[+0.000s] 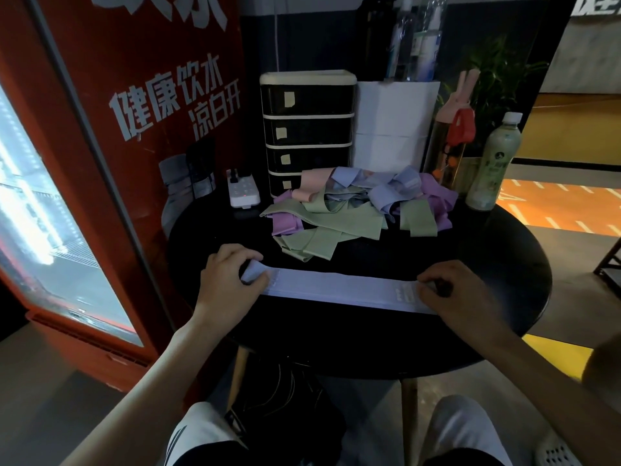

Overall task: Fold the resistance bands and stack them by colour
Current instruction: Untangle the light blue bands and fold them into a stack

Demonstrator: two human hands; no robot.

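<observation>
Head view | light-blue resistance band [336, 289] lies flat across near tabletop [369, 341] | left hand [232, 280] pinches its left end | right hand [460, 292] grips its right end | unsorted band pile [353, 206] behind, apart

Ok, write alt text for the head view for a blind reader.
A left hand and right hand hold the ends of a pale blue band flat on a round black table; tangled coloured bands lie behind.
</observation>
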